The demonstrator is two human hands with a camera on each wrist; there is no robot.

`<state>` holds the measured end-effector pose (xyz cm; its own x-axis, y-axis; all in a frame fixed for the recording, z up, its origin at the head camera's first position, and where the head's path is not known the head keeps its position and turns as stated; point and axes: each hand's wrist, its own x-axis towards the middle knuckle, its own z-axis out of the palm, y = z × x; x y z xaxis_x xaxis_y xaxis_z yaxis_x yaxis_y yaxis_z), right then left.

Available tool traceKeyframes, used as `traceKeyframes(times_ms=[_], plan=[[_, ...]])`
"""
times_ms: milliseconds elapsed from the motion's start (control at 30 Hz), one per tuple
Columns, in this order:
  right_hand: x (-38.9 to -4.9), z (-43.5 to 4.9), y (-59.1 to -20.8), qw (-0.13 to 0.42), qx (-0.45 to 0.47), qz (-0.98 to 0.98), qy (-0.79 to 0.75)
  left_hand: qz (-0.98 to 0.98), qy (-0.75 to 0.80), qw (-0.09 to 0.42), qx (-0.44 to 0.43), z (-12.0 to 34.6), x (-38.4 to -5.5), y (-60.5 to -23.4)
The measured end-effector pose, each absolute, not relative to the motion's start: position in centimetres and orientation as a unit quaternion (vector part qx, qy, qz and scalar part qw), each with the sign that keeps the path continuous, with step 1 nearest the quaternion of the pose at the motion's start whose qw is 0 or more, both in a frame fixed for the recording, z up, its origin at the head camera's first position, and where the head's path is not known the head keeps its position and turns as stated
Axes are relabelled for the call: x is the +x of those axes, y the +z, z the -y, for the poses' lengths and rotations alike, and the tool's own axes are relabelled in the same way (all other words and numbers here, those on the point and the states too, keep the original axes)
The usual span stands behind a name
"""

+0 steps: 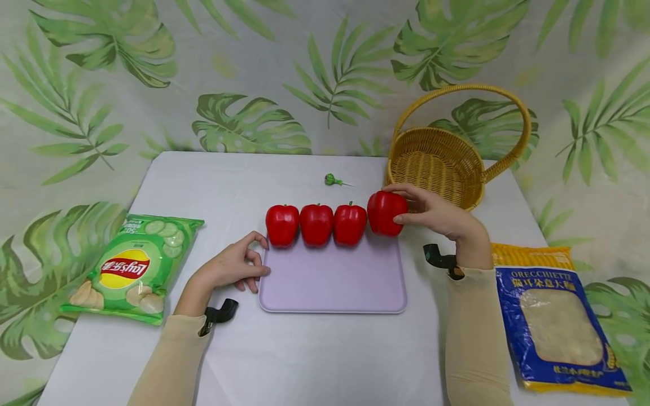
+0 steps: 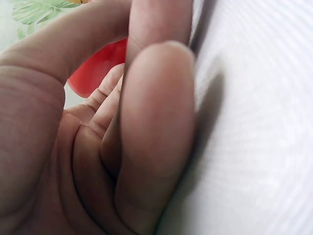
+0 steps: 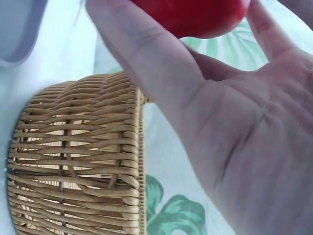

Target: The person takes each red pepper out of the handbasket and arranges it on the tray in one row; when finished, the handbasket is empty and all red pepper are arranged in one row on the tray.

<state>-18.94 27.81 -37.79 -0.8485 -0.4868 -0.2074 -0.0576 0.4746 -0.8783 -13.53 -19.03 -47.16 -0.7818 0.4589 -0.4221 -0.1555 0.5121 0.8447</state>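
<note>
My right hand [image 1: 431, 214] grips a red bell pepper [image 1: 386, 213] by its side, above the tray's back right corner. In the right wrist view, fingers and thumb go round the lower part of this pepper [image 3: 195, 17]. Three more red bell peppers, a left one [image 1: 282, 225], a middle one [image 1: 317, 225] and a right one [image 1: 350, 224], stand in a row along the back of the pale purple tray [image 1: 332, 282]. My left hand [image 1: 236, 265] rests at the tray's left edge, fingers loosely bent, fingertips right at the rim. Its palm [image 2: 93, 166] holds nothing in the left wrist view.
Behind the right hand, a wicker basket [image 1: 437, 163] with a tall handle stands tilted. A small green lollipop-like item [image 1: 332, 180] lies behind the peppers. A green chip bag [image 1: 134, 268] is at the left, a blue and yellow pasta bag [image 1: 556, 321] at the right.
</note>
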Motion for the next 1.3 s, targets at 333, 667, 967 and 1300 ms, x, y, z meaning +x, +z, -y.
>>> traceKeyframes(times_ms=[333, 667, 967, 1300], plan=[[-19.0, -27.1, -38.4, 0.253, -0.140, -0.863, -0.414, -0.810, 0.484, 0.320, 0.086, 19.1, -13.4, -47.3], [-19.5, -26.6, -39.4, 0.245, -0.158, -0.876, -0.384, -0.810, 0.483, 0.318, 0.090, 18.8, -13.5, -47.2], [-19.5, -26.3, -39.8, 0.263, -0.131, -0.876, -0.383, -0.810, 0.485, 0.316, 0.094, 18.7, -13.5, -47.0], [-19.7, -26.3, -40.2, 0.281, -0.126, -0.871, -0.384, -0.808, 0.488, 0.317, 0.093, 18.9, -13.5, -47.2]])
